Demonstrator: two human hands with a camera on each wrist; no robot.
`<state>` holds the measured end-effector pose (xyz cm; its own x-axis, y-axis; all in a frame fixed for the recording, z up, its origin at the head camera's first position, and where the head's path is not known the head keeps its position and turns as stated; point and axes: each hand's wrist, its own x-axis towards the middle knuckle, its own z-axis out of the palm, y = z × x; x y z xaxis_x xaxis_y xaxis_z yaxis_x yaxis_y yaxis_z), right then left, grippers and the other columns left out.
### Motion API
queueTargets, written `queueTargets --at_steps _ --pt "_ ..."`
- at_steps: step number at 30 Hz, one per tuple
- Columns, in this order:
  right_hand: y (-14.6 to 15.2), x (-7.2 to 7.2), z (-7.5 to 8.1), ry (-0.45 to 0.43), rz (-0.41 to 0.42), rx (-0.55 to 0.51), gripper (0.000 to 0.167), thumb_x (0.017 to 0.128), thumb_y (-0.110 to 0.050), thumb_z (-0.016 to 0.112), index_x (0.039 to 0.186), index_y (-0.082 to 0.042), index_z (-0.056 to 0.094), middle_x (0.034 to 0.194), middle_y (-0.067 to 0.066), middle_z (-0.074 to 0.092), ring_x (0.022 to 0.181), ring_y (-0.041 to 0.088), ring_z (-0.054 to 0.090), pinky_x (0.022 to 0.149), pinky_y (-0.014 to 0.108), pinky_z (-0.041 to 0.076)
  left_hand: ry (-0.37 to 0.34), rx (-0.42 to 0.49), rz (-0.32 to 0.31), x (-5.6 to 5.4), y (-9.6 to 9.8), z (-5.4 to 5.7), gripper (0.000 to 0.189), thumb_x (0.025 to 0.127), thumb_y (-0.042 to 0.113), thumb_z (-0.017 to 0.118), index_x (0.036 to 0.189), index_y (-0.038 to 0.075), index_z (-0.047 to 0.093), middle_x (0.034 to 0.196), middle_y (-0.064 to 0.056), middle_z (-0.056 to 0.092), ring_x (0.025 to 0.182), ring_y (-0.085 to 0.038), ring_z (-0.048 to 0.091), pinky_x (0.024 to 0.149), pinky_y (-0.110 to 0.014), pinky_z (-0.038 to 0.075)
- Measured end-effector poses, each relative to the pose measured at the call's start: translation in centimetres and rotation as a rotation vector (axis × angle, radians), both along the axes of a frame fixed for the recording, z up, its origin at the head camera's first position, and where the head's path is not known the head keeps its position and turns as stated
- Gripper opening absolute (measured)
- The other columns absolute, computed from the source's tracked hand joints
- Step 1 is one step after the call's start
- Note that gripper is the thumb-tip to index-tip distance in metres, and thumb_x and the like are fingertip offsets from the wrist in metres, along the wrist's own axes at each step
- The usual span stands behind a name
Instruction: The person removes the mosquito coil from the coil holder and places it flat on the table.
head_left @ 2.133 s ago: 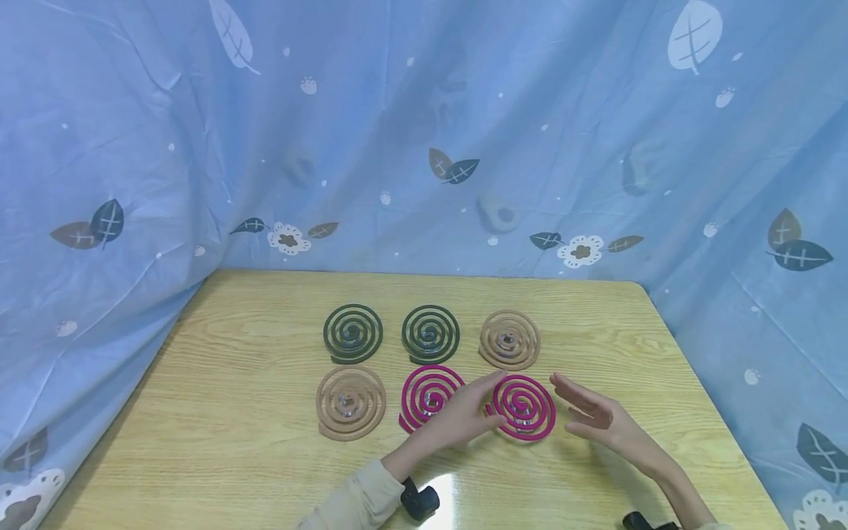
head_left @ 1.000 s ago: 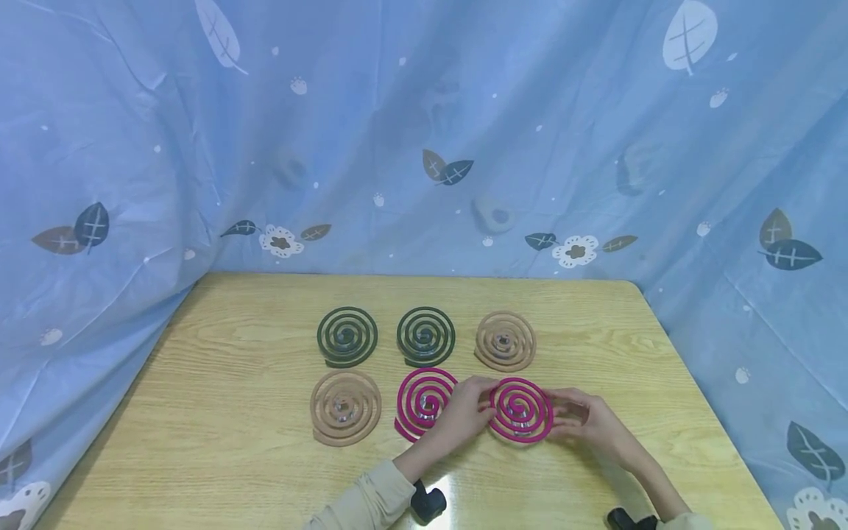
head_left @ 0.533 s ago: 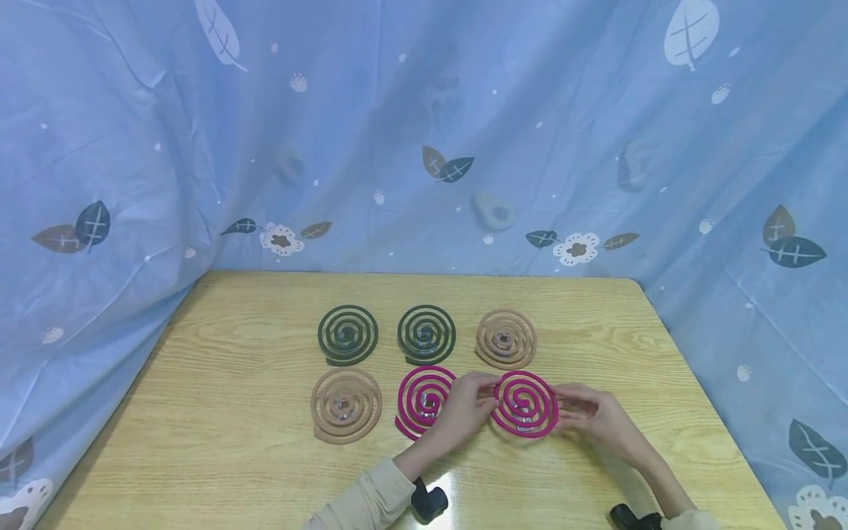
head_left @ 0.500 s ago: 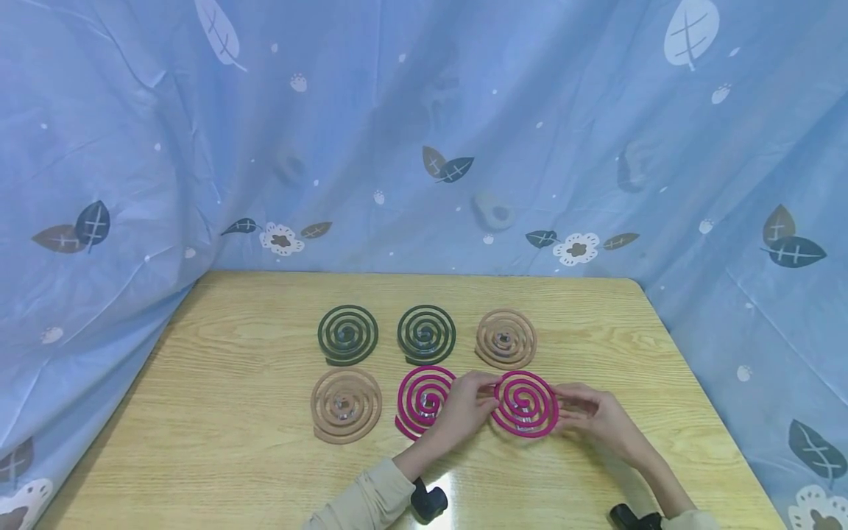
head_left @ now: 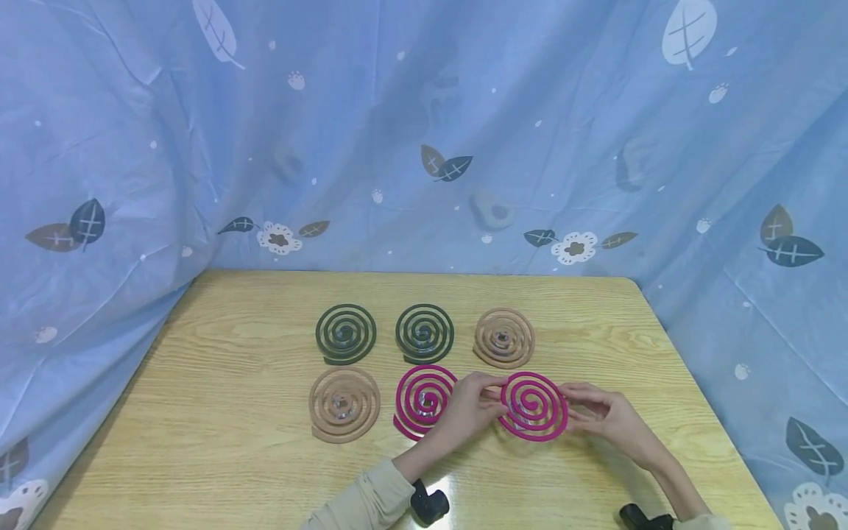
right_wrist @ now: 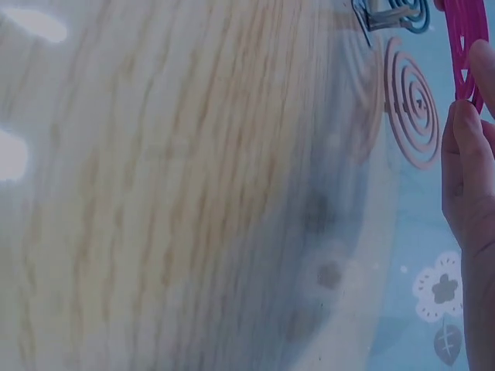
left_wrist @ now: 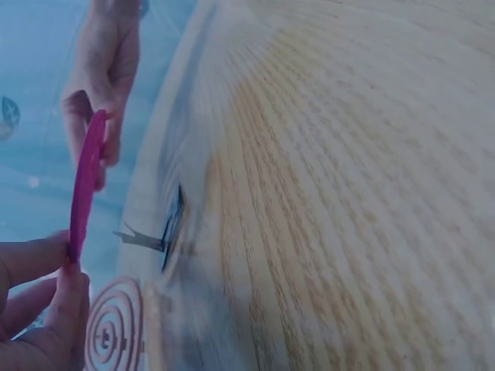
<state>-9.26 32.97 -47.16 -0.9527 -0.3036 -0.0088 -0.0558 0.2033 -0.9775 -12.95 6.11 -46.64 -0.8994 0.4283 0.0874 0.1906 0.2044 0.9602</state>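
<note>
Pinching one pink coil (head_left: 531, 402) with left hand (head_left: 465, 414) and right hand (head_left: 619, 422), I have it off its metal stand (left_wrist: 172, 227), the other five coils (head_left: 424, 335) resting on theirs.

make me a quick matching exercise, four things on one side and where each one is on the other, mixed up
1. two dark green spiral coils
2. raised magenta spiral coil
3. blue leaf-printed cloth
4. two light brown spiral coils

A. behind the wood-grain table
B. back row right and front row left
C. back row left and middle
D. pinched between left hand and right hand

Pairs: 1-C, 2-D, 3-A, 4-B
</note>
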Motion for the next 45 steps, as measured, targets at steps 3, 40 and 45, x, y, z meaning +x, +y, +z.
queueTargets --at_steps 3,40,45 --pt "0.1 0.1 0.2 -0.01 0.001 -0.029 0.051 0.08 0.007 0.07 0.125 0.02 0.049 0.128 -0.001 0.055 0.114 -0.001 0.055 0.093 0.026 0.051 -0.008 0.011 0.011 0.2 0.2 0.2 0.037 0.078 -0.006 0.074 0.114 -0.006 0.066 0.108 -0.017 0.061 0.087 -0.02 0.069 0.07 -0.011 0.055" --pt "3.4 1.6 0.3 -0.046 -0.075 0.003 0.055 0.082 0.008 0.069 0.131 0.014 0.047 0.122 -0.01 0.064 0.108 0.009 0.062 0.088 0.031 0.054 -0.067 0.133 0.003 1.2 3.7 -0.3 0.028 0.076 -0.005 0.076 0.101 -0.005 0.065 0.098 -0.006 0.056 0.076 -0.005 0.065 0.063 -0.014 0.057" --pt "4.0 1.8 0.4 -0.072 -0.072 0.01 0.055 0.083 0.006 0.067 0.133 0.013 0.046 0.124 -0.01 0.063 0.11 0.01 0.062 0.09 0.031 0.054 -0.048 0.112 -0.022 1.4 4.0 0.0 0.033 0.076 -0.003 0.078 0.106 -0.004 0.064 0.103 -0.007 0.057 0.077 -0.005 0.066 0.063 -0.013 0.056"
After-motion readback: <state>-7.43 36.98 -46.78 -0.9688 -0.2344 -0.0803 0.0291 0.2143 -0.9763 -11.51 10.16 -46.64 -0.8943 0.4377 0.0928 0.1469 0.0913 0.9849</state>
